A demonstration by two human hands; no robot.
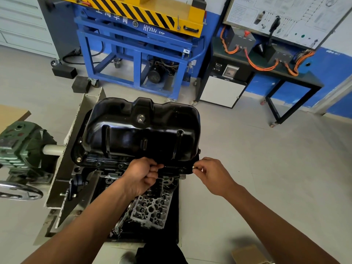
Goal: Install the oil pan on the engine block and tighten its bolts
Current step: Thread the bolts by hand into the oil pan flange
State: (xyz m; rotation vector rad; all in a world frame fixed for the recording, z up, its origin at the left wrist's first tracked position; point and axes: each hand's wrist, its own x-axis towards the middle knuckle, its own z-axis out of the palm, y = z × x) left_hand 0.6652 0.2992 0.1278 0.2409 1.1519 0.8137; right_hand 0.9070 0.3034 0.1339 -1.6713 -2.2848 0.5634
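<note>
Steadies stiff, prob. heavy oil pan on engine block: L hand fingers curled pinching flange, R hand fingertips pinching bolt beside them; flange prob. safest hold.

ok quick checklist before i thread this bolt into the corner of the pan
1. oil pan seated on engine: ok, flange lies along it.
2. bolt in right hand grip: ok, pinched at near right corner.
3. bolt lined up with its hole: cannot tell, fingers hide it.
4. left hand steadying the pan: ok, it pinches the near flange.
5. left corner bolt in place: ok; tightness cannot tell.
</note>
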